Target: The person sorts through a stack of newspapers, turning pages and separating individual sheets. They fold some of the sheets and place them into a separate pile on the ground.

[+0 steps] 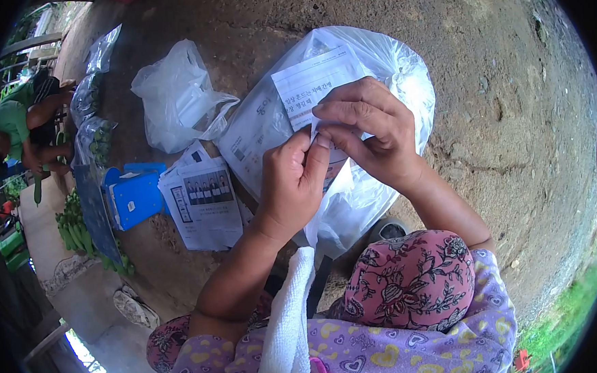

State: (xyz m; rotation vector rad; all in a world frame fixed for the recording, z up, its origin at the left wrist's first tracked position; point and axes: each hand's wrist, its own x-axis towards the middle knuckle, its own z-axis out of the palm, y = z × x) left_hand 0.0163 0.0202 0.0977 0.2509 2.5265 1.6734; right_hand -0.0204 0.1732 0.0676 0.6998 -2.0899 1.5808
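Observation:
My left hand (291, 180) and my right hand (374, 130) meet in front of me, fingertips pinched together. Between them is a thin white strip (313, 127), its material unclear to me. Right behind the fingers, a sheet of newspaper (316, 76) with printed headlines overlaps a large clear plastic bag (386, 58). More printed paper (257, 131) shows through the bag's side. The bag sits on the ground close to my knees, partly hidden by my hands and forearms.
Left of the bag lie a stack of newspaper sheets (208, 223) and a white plastic bag (180, 101). Beyond them stand a blue scale-like box (135, 196), bagged green produce (94, 141) and green bananas (75, 227). A person in green (17, 118) bends at far left.

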